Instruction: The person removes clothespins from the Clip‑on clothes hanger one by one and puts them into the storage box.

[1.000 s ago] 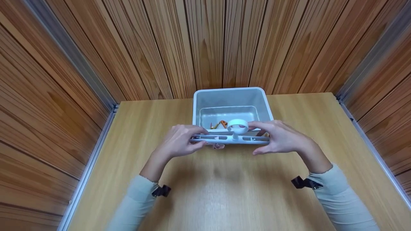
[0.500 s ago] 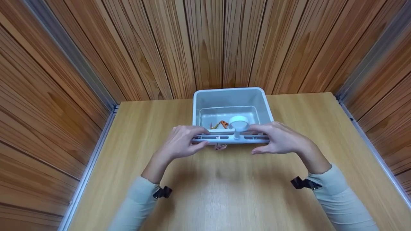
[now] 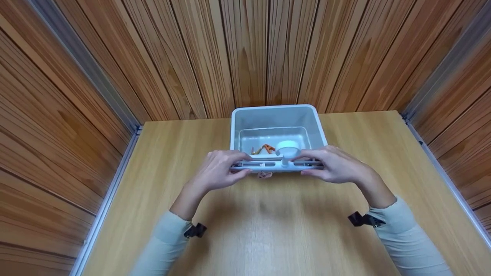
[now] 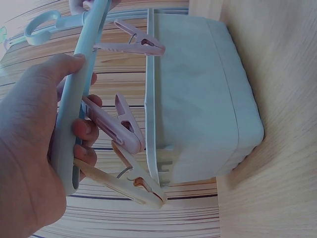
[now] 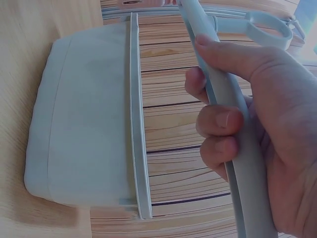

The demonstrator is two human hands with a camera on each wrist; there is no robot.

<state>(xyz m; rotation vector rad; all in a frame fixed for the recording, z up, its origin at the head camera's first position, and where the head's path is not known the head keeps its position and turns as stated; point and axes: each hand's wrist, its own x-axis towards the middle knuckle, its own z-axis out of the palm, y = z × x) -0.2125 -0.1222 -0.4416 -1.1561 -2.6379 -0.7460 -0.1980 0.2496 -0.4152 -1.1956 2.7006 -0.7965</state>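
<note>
A light blue clip hanger (image 3: 274, 169), its long bars side by side, is held level in front of the bin. My left hand (image 3: 216, 170) grips its left end, fingers curled under the bar in the left wrist view. My right hand (image 3: 337, 165) holds the right end, thumb along the bar and fingers wrapped beneath. The hanger's round hook (image 3: 287, 148) stands near the right fingertips. From the left part hang a cream clothespin (image 4: 143, 193) and pink clothespins (image 4: 134, 136). An orange clothespin (image 3: 269, 148) overlaps the bin's inside in the head view.
A grey plastic bin (image 3: 272, 108) stands at the back of the wooden table (image 3: 253, 237), its front rim just beyond the hanger. Slatted wooden walls (image 3: 249, 57) enclose the table at the back and sides.
The hanger has shifted slightly right and its hook has tipped lower. My right thumb has come up against the bar. The bin has stayed put.
</note>
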